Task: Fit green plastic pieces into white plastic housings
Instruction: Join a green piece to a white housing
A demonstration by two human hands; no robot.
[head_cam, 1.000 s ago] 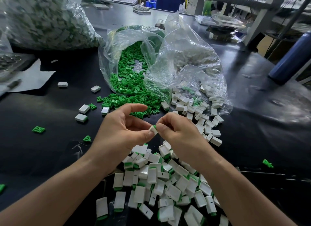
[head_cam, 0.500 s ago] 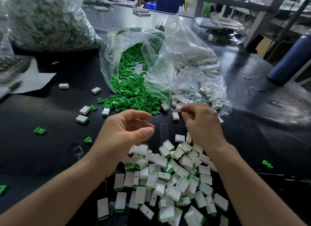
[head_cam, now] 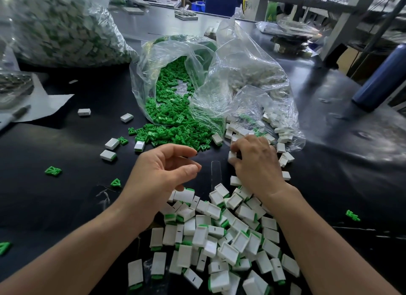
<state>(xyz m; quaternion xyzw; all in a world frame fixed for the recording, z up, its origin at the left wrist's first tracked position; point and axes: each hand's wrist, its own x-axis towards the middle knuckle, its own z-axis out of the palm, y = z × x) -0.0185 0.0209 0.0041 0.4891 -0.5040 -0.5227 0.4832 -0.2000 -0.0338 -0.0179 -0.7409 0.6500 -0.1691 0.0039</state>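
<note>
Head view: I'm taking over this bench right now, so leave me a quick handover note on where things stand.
Left hand: empty, fingers loosely curled, above the table.
Right hand: pinching a white housing at the empty housings.
Green pieces spill from their bag.
Done: assembled pile nearest you.
To do: pick a green piece, fit it, repeat.

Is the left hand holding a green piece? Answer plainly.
No: the left hand hovers loosely curled, nothing in it; the right hand pinches a white housing.
</note>
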